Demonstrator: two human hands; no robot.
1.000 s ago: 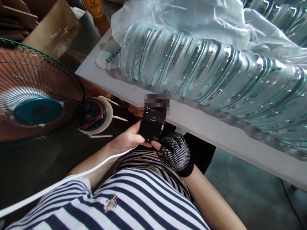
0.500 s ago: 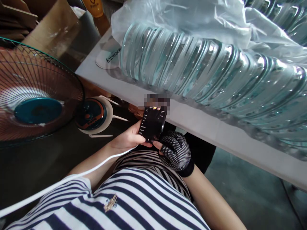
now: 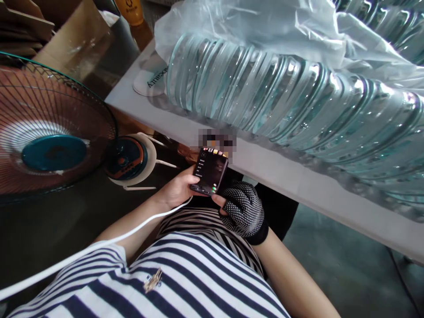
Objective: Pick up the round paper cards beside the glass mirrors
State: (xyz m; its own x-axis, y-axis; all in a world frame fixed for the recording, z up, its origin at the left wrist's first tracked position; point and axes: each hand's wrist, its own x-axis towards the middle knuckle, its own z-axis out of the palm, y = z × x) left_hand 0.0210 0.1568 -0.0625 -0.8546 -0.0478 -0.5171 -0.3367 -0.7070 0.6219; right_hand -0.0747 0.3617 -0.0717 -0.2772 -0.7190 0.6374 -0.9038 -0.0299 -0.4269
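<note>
A black smartphone (image 3: 209, 172) with a lit dark screen rests in my bare left hand (image 3: 177, 190), the thumb lying along the screen's left edge. A white cable (image 3: 139, 229) runs past my left wrist, and its end by the phone is hidden. My right hand (image 3: 241, 211), in a black fingerless glove with white dots, is curled at the phone's lower right corner. Its bare thumb points at the phone's bottom edge; whether they touch I cannot tell. The inside of its grip is turned away from view.
A long row of clear glass-like discs or lids (image 3: 251, 92) stands on the pale table (image 3: 288, 170), under plastic wrap (image 3: 258, 26). To the left are a fan (image 3: 54, 152) and its round base (image 3: 132, 157). Cardboard (image 3: 74, 39) sits behind, with an orange cup (image 3: 130, 11).
The phone screen shows a changed display, with fewer rows of text and small coloured icons low down. My left thumb has moved up along the phone's edge. The right hand has barely shifted.
</note>
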